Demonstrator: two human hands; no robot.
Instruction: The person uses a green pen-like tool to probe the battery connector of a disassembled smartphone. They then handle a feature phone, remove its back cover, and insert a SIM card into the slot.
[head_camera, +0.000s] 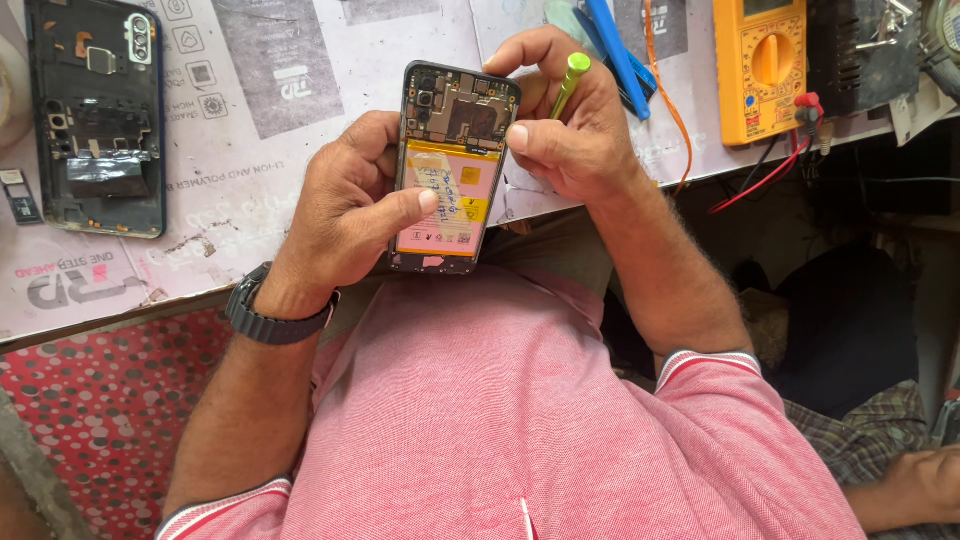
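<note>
My left hand (345, 215) grips an opened phone (452, 165) from its left side, thumb pressed on the pink and yellow battery. The phone's back is off, showing the dark circuit board at the top. My right hand (565, 115) steadies the phone's upper right edge and holds a thin green screwdriver (570, 80) between its fingers, the tool's tip hidden behind the hand. A black watch sits on my left wrist.
A dark phone back cover (97, 115) with camera parts lies at the far left on the printed work mat (300, 70). A yellow multimeter (760, 65) with red and black leads stands at the right, beside blue plastic tools (618, 55). Another person's hand (915, 490) shows at the lower right.
</note>
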